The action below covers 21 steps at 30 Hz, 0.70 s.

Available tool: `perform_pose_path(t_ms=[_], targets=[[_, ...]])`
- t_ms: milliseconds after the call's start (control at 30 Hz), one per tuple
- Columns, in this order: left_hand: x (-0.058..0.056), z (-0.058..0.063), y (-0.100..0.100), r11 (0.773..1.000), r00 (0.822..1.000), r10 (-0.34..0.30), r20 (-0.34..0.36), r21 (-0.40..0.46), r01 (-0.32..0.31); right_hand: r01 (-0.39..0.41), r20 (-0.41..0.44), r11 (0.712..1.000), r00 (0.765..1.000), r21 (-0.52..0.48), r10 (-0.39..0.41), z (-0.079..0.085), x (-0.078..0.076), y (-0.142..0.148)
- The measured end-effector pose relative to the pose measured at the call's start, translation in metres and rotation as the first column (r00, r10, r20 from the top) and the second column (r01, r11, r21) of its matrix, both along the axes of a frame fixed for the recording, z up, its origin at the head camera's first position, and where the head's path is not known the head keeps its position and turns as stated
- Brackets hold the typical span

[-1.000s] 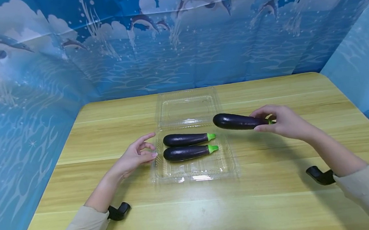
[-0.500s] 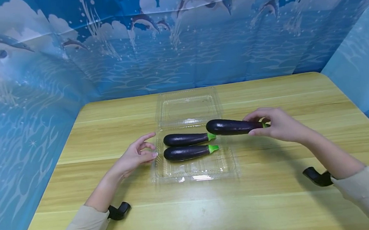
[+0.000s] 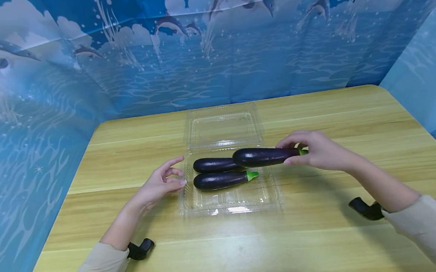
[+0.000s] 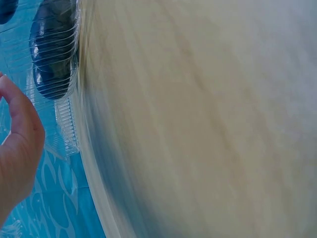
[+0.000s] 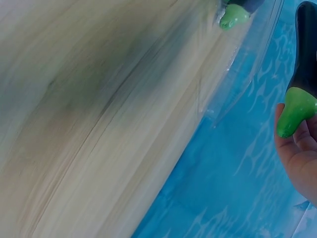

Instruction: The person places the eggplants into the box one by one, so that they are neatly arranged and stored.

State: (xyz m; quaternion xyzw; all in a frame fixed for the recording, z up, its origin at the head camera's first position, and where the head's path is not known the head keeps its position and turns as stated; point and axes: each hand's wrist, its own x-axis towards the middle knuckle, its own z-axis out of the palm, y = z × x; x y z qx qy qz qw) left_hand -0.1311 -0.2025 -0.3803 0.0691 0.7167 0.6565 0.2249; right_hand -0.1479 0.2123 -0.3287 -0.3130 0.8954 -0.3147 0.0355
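Note:
In the head view my right hand [image 3: 313, 150] grips a dark purple eggplant [image 3: 262, 156] near its green stem end, holding it sideways over the right part of a clear plastic clamshell box [image 3: 242, 198]. Two more eggplants lie side by side in the box: a near one [image 3: 219, 181] and a far one [image 3: 212, 165], whose stem end the held eggplant covers. At the box's left rim is my left hand [image 3: 160, 183], fingers loosely bent and holding nothing. The right wrist view shows the green cap [image 5: 298, 106] of the held eggplant against my fingers [image 5: 285, 141].
The box's lid [image 3: 223, 127] lies opened flat toward the back of the wooden table [image 3: 134, 151]. A blue dolphin-print cloth [image 3: 213, 76] hangs behind the table and at its sides. Black wrist mounts [image 3: 141, 249] stick out by both sleeves.
My right hand has carried its eggplant left and slightly nearer, from the box's right side to over its right part. The left hand stays in place at the rim.

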Motion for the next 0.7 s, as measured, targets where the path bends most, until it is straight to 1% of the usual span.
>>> perform_pose_path(t_ms=[333, 567, 700], targets=[[0.0, 0.0, 0.0, 1.0, 1.0, -0.005, -0.001, -0.005, 0.005, -0.066, 0.006, 0.997, 0.998, -0.026, 0.066, 0.0, 0.003, -0.016], [0.0, 0.0, 0.0, 1.0, 1.0, -0.007, -0.005, -0.01, 0.007, -0.101, 0.061, 0.994, 0.993, -0.047, 0.104, -0.002, 0.005, -0.029], [0.001, 0.0, 0.0, 1.0, 1.0, -0.006, -0.004, -0.008, 0.006, -0.122, 0.073, 0.991, 0.989, -0.058, 0.126, -0.004, 0.007, -0.036]])
